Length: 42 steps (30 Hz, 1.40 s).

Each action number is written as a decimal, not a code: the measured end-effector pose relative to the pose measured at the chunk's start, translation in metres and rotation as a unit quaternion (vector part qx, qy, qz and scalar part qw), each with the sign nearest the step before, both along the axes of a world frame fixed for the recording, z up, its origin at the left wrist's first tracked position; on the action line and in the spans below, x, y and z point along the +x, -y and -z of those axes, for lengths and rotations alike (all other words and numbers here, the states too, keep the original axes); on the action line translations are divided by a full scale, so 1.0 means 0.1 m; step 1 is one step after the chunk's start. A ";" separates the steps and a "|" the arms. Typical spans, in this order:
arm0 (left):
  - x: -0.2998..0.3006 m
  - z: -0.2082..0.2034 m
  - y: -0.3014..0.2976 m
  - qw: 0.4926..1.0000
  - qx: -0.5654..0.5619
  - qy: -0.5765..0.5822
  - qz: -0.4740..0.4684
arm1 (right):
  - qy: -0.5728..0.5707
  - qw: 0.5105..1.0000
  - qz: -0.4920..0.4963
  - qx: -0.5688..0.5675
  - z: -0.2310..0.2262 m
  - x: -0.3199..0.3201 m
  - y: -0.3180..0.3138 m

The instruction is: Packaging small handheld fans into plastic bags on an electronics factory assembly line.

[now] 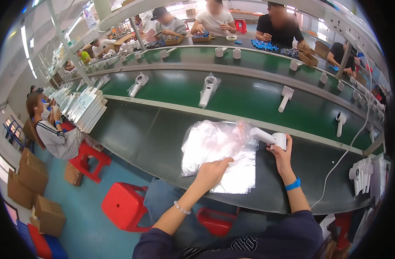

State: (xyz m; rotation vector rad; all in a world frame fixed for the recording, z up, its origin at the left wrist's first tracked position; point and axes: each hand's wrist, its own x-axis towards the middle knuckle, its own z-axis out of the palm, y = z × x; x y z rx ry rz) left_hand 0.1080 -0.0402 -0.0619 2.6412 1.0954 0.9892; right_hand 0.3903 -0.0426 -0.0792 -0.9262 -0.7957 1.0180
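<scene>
My right hand (283, 156) is wrapped round the round head of a white handheld device (263, 135), its straight handle pointing left over the bags. A pile of clear plastic bags (206, 142) lies on the dark bench in front of me, shiny under the lights. With fingers pinched together, my left hand (213, 173) grips a plastic bag (238, 166) near the pile's right part. The bag's opening cannot be made out.
Beyond the bench runs a green conveyor (171, 88) carrying bagged devices (209, 89) and a bare device (285, 99). More white devices (360, 176) stand at the right end, near a white cable (340, 159). Stacked flat packs (88, 108) sit left. Co-workers work across the line; one sits left.
</scene>
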 end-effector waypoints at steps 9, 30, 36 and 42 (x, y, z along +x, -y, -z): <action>0.15 0.01 0.08 0.997 -0.037 0.002 -0.073 | 0.084 0.995 0.020 0.042 0.06 0.03 -0.08; 0.06 -0.14 0.16 0.989 -0.083 0.094 -0.082 | 0.190 0.977 0.064 0.071 0.18 0.16 -0.15; 0.05 -0.19 0.12 0.982 -0.093 0.130 -0.103 | 0.152 0.983 0.065 0.075 0.14 0.11 -0.11; 0.03 -0.15 0.01 0.958 -0.183 0.221 0.012 | 0.137 0.985 0.057 0.082 0.05 0.10 -0.04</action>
